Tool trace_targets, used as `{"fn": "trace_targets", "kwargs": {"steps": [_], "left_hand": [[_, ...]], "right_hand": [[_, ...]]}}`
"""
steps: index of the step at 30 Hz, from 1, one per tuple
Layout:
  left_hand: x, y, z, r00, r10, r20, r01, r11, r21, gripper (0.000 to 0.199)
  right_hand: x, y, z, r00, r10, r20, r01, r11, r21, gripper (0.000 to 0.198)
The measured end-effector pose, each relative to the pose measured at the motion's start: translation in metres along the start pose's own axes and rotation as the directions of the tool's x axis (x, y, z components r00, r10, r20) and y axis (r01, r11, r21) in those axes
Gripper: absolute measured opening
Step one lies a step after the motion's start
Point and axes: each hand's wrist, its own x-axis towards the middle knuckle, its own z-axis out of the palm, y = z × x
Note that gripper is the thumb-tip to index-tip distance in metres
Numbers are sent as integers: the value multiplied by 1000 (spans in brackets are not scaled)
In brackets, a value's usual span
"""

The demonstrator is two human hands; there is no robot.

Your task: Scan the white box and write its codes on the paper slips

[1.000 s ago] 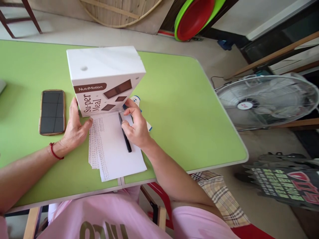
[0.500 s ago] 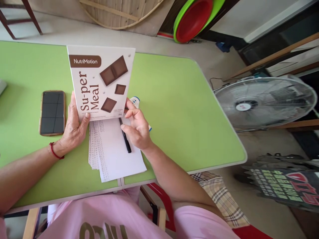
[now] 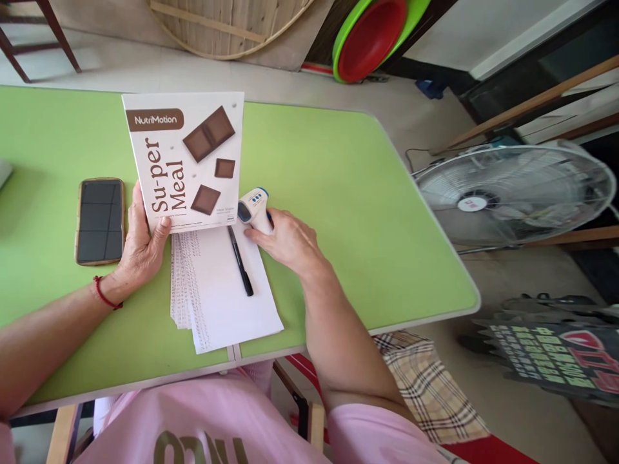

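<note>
My left hand [image 3: 141,241] holds a white box [image 3: 207,180] printed "NutriMotion Su-per Meal" with brown chocolate pieces, by its lower left corner, the thumb on its front. The box is tilted up, its printed face toward me. At its right, my right hand [image 3: 287,241] is closed around the handle of a white and blue infrared thermometer [image 3: 255,205], its small screen end beside the box's edge. Below the box lie sheets of paper [image 3: 236,322], some with rows of handwriting at the left. A black pen [image 3: 240,261] rests on the top sheet.
A phone [image 3: 100,221] in a brown case lies left of my left hand on the green table [image 3: 387,245]. Beyond the table's right end stands a large fan [image 3: 512,196]. Plaid cloth [image 3: 425,380] hangs below the near edge. Red and green basins [image 3: 370,38] lean at the back.
My right hand has left the box's lower right edge, moved right and taken hold of the thermometer, which was mostly hidden before. The box in my left hand has shifted slightly left.
</note>
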Motion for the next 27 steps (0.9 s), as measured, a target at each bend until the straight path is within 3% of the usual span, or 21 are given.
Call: {"fn": "trace_targets", "kwargs": {"steps": [3,5,6,7,9,10,12,14,16,21,27], "left_hand": [[0,-1,0,1000,-1,5,1,1000,-6,69],[0,-1,0,1000,-2,1,2,1000,-4,72],[-1,-2,1,1000,0,-2,0,1000,0,73],[-1,-2,1,1000,0,-8,0,1000,5,73],[-1,-2,2,1000,3,-17,-3,1000,7,73],[-1,-2,2,1000,5,-17,-5,1000,4,72],[-2,-2,2,1000,10,-13,-10,1000,3,72],[-1,-2,2,1000,18,-13,-18,1000,14,72],[-1,-1,2,999,20,-25,-20,1000,24,72],[-1,0,4,999,8,-40,-7,1000,13,71],[-1,0,5,998,28,-48,-27,999,30,70]], "right_hand": [[0,-6,-4,998,47,-39,-43,993,110,22],[-2,-12,-5,987,73,-141,-23,945,326,26],[-4,-16,-5,978,71,-195,30,881,472,28],[-8,-21,-5,971,54,-234,106,778,620,30],[-19,-32,-3,970,-23,-243,223,489,843,34],[-25,-39,-2,976,-87,-202,219,353,910,35],[-35,-51,1,970,-226,-86,135,212,968,38],[-43,-60,4,948,-318,18,48,197,979,40],[-45,-67,8,939,-335,74,0,214,977,40],[-46,-73,18,955,-285,85,-30,192,981,42],[-46,-72,26,929,-335,157,-107,164,981,44]]}}
